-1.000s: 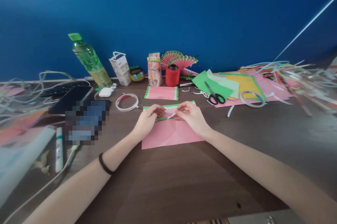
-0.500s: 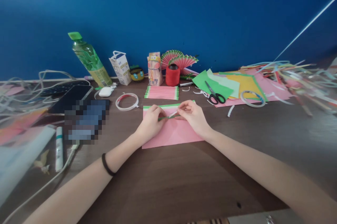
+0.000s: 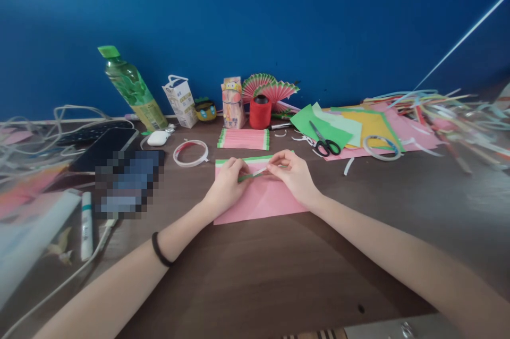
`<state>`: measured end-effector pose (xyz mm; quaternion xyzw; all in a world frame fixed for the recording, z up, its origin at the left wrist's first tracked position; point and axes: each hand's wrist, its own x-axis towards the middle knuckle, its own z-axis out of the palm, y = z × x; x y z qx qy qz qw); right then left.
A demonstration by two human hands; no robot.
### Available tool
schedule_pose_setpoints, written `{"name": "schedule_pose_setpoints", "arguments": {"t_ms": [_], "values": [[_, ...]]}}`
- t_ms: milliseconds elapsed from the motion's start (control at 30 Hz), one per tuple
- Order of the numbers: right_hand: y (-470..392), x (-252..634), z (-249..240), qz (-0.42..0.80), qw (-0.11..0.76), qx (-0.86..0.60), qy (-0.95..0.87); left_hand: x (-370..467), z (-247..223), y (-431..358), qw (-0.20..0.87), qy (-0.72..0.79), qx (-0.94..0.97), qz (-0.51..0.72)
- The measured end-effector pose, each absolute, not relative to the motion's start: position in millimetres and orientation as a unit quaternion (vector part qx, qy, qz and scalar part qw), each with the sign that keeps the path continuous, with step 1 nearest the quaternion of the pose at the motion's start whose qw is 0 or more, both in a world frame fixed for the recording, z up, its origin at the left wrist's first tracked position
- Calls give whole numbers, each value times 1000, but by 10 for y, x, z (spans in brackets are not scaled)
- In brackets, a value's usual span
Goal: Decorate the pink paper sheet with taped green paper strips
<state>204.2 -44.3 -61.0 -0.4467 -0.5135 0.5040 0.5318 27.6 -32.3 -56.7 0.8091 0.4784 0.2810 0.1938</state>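
A pink sheet of paper (image 3: 261,203) lies on the table in front of me, with green and white bands along its far edge. My left hand (image 3: 225,185) rests on its left side, fingers closed on a thin green paper strip (image 3: 245,177). Opposite it, my right hand (image 3: 292,177) pinches the end of a narrow white strip (image 3: 260,171) between thumb and forefinger. The white strip slants down to the left and meets the green one. My fingers hide part of both strips.
Behind the sheet lies a pleated pink paper (image 3: 244,140). A tape roll (image 3: 191,154) sits to its left. Scissors (image 3: 326,143) rest on coloured papers at the right. Further left are a phone (image 3: 131,182), a marker (image 3: 86,227) and a green-capped bottle (image 3: 133,89).
Both hands keep nearly the same pose over the pink sheet. The whole view has shifted slightly, and the right hand's grip on the white strip looks unchanged.
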Motion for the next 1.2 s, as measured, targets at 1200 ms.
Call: {"name": "schedule_pose_setpoints", "arguments": {"t_ms": [1200], "values": [[-441, 2026, -613, 507, 513, -448, -528, 265, -551, -306, 223, 479, 801, 280]]}}
